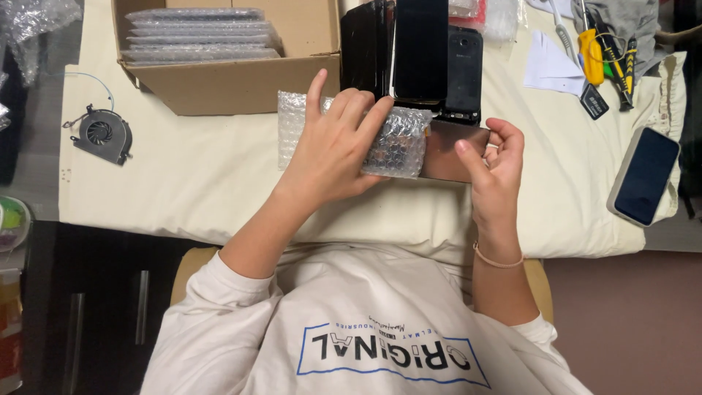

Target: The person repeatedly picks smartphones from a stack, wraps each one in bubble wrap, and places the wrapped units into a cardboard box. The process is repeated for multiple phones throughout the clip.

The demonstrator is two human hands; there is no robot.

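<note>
My left hand (333, 146) lies over a sheet of bubble wrap (398, 143) and grips it; the wrap covers one end of a flat brownish panel (442, 150). The bare right end of that panel sticks out of the wrap. My right hand (496, 162) holds this end, thumb pressed on its face and fingers curled behind the edge. Both hands are over a cream cloth-covered table (190, 183), right in front of my chest. The panel's wrapped part is hidden.
An open cardboard box (234, 84) with several bubble-wrapped flat pieces sits at the back left. Upright black phone panels (398, 47) and a black back cover (464, 66) stand behind the hands. A small fan (102, 135) lies left. A smartphone (645, 175), yellow screwdrivers (591, 55) and white paper (548, 66) lie right.
</note>
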